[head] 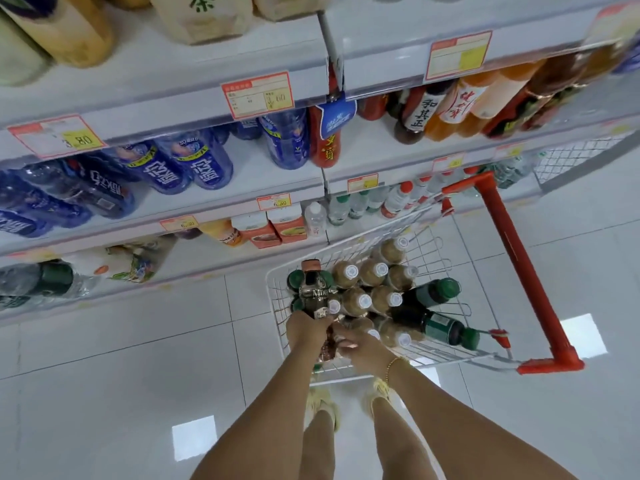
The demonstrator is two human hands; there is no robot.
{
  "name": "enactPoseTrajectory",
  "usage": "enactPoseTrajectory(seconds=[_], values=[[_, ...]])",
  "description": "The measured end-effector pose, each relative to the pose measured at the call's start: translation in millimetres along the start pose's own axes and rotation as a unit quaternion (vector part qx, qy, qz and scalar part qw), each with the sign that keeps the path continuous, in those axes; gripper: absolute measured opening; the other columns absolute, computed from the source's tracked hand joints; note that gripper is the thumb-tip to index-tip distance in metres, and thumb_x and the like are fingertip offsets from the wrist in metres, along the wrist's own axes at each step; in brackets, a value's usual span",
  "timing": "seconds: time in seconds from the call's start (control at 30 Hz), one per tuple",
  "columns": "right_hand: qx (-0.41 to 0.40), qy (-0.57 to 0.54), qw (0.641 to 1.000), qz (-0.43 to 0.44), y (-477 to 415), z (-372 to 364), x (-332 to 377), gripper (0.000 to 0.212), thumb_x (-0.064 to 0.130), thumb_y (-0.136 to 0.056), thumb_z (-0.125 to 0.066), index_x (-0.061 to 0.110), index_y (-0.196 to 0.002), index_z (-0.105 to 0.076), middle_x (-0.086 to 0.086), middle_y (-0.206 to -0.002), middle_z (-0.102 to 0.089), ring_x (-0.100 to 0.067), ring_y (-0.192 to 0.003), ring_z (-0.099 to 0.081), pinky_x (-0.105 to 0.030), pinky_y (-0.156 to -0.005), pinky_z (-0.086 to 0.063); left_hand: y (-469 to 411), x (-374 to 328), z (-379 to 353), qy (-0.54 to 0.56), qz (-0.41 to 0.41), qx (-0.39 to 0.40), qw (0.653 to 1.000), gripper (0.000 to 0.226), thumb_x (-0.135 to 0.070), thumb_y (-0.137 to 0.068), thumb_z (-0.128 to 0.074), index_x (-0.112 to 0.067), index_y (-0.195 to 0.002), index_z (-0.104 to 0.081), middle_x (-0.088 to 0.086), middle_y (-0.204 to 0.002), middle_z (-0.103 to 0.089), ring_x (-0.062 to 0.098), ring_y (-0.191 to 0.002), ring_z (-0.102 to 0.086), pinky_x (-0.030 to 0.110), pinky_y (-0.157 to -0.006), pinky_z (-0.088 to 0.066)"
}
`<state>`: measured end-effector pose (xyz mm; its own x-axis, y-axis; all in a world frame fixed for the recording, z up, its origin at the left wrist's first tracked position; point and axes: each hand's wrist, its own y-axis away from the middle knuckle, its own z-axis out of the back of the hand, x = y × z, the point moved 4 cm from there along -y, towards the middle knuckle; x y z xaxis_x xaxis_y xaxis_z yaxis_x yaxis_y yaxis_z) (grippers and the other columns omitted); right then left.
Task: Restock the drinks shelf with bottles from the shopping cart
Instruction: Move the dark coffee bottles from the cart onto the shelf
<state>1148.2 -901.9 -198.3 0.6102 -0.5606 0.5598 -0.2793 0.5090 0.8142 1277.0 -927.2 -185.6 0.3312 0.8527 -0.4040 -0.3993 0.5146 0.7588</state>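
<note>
A white wire shopping cart point(446, 353) with a red handle point(519, 265) stands in front of me, beside the drinks shelf point(242, 199). It holds several tan bottles with white caps point(372, 271) and dark bottles with green caps point(433, 292). My left hand point(306, 329) grips a dark bottle with an orange-brown cap point(313, 289), held upright above the cart's near left corner. My right hand point(360, 344) reaches into the cart just beside it, fingers curled on another dark bottle point(329, 348) that is mostly hidden.
Blue bottles point(194, 164) lie on a middle shelf at left, brown and orange bottles point(450, 109) at upper right. Cartons point(270, 225) and clear water bottles point(349, 206) fill the lower shelf. The white tiled floor point(121, 375) spreads to the left and right of the cart.
</note>
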Motion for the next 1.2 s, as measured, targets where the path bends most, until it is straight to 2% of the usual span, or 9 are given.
enactPoseTrajectory(seconds=[0.13,0.3,0.43,0.53,0.7,0.83,0.97,1.1,1.2], values=[[-0.041,-0.088,0.995,-0.015,12.2,25.6,16.9,0.032,-0.003,-0.087,-0.053,0.002,-0.117,-0.058,-0.008,-0.095,-0.061,-0.005,-0.069,-0.054,-0.009,-0.060,-0.049,12.2,-0.1,16.2,0.091,0.013,0.069,0.993,0.034,-0.018,-0.070,-0.078,-0.006,-0.100,-0.067,0.012,-0.093,-0.071,0.028,-0.086,-0.066,0.035,-0.079,-0.053],[0.007,-0.107,0.989,0.102,74.7,78.1,89.3,0.041,0.013,-0.081,-0.070,0.015,-0.121,-0.058,-0.001,-0.107,-0.068,-0.009,-0.089,-0.066,-0.017,-0.078,-0.053,77.1,-42.8,59.5,0.216,-0.079,0.166,0.959,0.024,-0.012,-0.075,-0.073,-0.014,-0.099,-0.068,0.011,-0.099,-0.072,0.026,-0.091,-0.069,0.041,-0.088,-0.054],[-0.011,-0.016,0.979,0.203,149.2,109.3,158.7,0.043,0.025,-0.073,-0.078,0.029,-0.113,-0.063,0.006,-0.105,-0.071,-0.010,-0.097,-0.067,-0.025,-0.089,-0.053,143.5,-107.5,114.4,0.222,-0.202,0.141,0.943,0.034,-0.022,-0.071,-0.071,-0.023,-0.104,-0.066,0.000,-0.102,-0.073,0.019,-0.097,-0.068,0.037,-0.089,-0.053],[-0.088,-0.012,0.960,0.265,201.9,130.9,205.3,0.050,0.024,-0.071,-0.079,0.026,-0.118,-0.061,0.009,-0.109,-0.068,0.001,-0.096,-0.064,-0.019,-0.085,-0.053,197.8,-158.5,160.6,0.225,-0.311,0.086,0.919,0.035,-0.008,-0.076,-0.073,-0.019,-0.107,-0.062,-0.003,-0.101,-0.072,0.009,-0.094,-0.067,0.019,-0.079,-0.053],[-0.180,0.010,0.891,0.416,289.4,166.8,297.5,0.044,0.034,-0.074,-0.074,0.045,-0.114,-0.057,0.032,-0.112,-0.061,0.015,-0.107,-0.054,-0.009,-0.091,-0.046,287.3,-239.1,239.8,0.251,-0.471,-0.013,0.845,0.049,-0.005,-0.066,-0.082,-0.039,-0.093,-0.058,-0.011,-0.094,-0.070,-0.001,-0.089,-0.065,0.014,-0.067,-0.053],[-0.292,0.085,0.793,0.528,340.9,205.4,368.9,0.036,0.029,-0.081,-0.069,0.026,-0.117,-0.063,0.015,-0.114,-0.065,-0.003,-0.105,-0.061,-0.016,-0.091,-0.047,341.9,-301.3,296.7,0.275,-0.582,-0.063,0.763,0.047,-0.001,-0.064,-0.081,-0.014,-0.101,-0.055,0.005,-0.100,-0.069,0.017,-0.095,-0.067,0.031,-0.085,-0.054],[-0.464,0.194,0.713,0.489,348.8,263.1,419.4,0.032,0.019,-0.087,-0.062,0.014,-0.118,-0.062,-0.008,-0.120,-0.063,-0.025,-0.110,-0.057,-0.029,-0.091,-0.042,348.9,-354.0,338.5,0.272,-0.607,-0.127,0.736,0.048,0.005,-0.066,-0.077,-0.015,-0.102,-0.053,-0.003,-0.099,-0.065,0.003,-0.089,-0.064,0.019,-0.085,-0.053],[-0.477,0.289,0.715,0.421,322.9,299.2,443.1,0.034,0.028,-0.090,-0.056,0.013,-0.120,-0.059,-0.010,-0.121,-0.058,-0.029,-0.111,-0.054,-0.032,-0.087,-0.044,326.7,-385.6,358.0,0.221,-0.598,-0.158,0.754,0.050,0.004,-0.065,-0.078,-0.021,-0.099,-0.051,-0.011,-0.096,-0.063,-0.012,-0.080,-0.061,0.008,-0.076,-0.049],[-0.447,0.366,0.724,0.377,308.9,304.3,449.3,0.033,0.036,-0.091,-0.052,0.011,-0.111,-0.062,-0.011,-0.114,-0.057,-0.028,-0.109,-0.055,-0.033,-0.086,-0.045,311.5,-407.0,367.8,0.202,-0.590,-0.175,0.762,0.052,0.000,-0.063,-0.080,-0.034,-0.088,-0.049,-0.013,-0.093,-0.063,0.002,-0.086,-0.062,0.019,-0.082,-0.049]])
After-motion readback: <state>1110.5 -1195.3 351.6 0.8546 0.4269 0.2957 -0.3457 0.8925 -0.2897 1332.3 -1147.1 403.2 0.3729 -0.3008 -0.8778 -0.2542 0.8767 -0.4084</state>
